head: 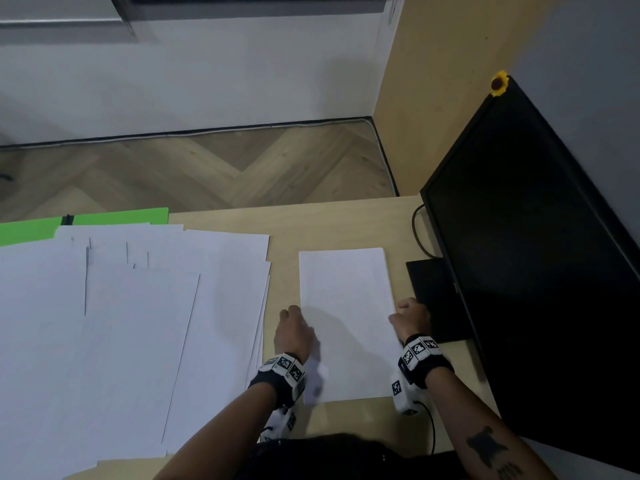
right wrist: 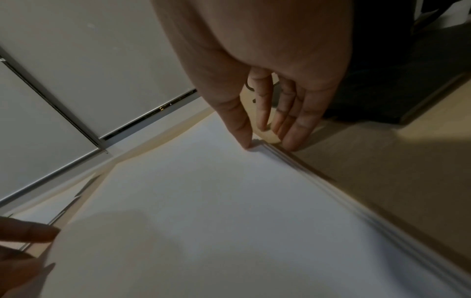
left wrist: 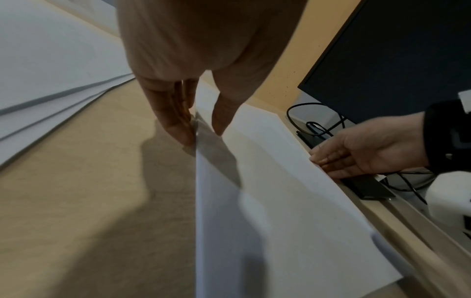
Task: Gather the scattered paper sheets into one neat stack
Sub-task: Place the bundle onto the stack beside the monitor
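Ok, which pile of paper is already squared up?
The small stack beside the monitor, edges aligned between both hands. The sheets on the left lie fanned and overlapping.

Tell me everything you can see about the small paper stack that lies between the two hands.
The small paper stack is plain white, blank on top, made of several thin sheets whose layered edges show in the right wrist view. It lies flat on the light wooden desk, long side running away from the person, edges almost aligned. The left hand touches its left edge with straight fingers, thumb on top; the right hand does the same at the right edge. It lies apart from the scattered sheets, beside the monitor base.
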The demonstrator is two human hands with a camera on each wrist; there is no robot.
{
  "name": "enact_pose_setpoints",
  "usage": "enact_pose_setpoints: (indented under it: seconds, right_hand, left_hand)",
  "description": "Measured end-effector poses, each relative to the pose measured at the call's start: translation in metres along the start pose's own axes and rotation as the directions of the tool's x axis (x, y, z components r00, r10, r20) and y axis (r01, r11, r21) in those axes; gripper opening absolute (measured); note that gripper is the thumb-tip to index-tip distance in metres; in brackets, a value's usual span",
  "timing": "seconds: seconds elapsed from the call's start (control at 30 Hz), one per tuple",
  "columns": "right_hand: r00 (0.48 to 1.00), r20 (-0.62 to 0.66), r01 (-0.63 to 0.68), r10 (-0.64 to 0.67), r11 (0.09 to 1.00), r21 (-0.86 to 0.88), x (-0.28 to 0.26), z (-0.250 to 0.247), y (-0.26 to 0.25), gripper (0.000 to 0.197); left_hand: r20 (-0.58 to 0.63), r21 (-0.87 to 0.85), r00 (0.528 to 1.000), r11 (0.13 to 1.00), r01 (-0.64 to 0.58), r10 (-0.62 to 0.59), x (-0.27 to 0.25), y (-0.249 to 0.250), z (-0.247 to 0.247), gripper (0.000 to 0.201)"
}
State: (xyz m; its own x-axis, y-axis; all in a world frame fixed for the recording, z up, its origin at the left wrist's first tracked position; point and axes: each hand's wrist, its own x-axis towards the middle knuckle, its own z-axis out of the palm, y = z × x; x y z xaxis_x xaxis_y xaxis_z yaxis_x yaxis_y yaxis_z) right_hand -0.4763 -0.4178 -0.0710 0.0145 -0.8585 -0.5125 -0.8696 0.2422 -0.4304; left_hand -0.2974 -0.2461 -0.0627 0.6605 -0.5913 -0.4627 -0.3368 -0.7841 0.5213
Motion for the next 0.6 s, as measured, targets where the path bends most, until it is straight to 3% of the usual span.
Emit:
enact_pose_setpoints:
  seconds: [0.17, 0.37, 0.5, 0.6]
  right_hand:
    - [0.998, -0.007, 0.060, -0.060, 0.998, 0.007, -0.001, 0.006, 0.001, 0.026]
    - [0.996, -0.005, 0.090, -0.090, 0.992, 0.093, 0.001, 0.007, 0.007, 0.028]
    - [0.990, -0.063, 0.134, -0.128, 0.985, 0.110, -0.001, 0.014, 0.007, 0.037]
    - [0.974, -0.105, 0.211, -0.202, 0.973, 0.089, -0.009, 0.025, -0.003, 0.042]
  left_hand:
    - [0.032, 0.004, 0.997, 0.997, -0.076, 0.075, 0.005, -0.006, 0.001, 0.004]
    - [0.079, -0.002, 0.987, 0.990, -0.139, 0.139, 0.013, -0.019, -0.009, 0.022]
    - [0.084, -0.032, 0.985, 0.988, -0.151, 0.154, 0.012, -0.026, -0.021, 0.005]
    - [0.046, -0.033, 0.987, 0.988, -0.152, 0.154, 0.011, -0.036, -0.032, 0.017]
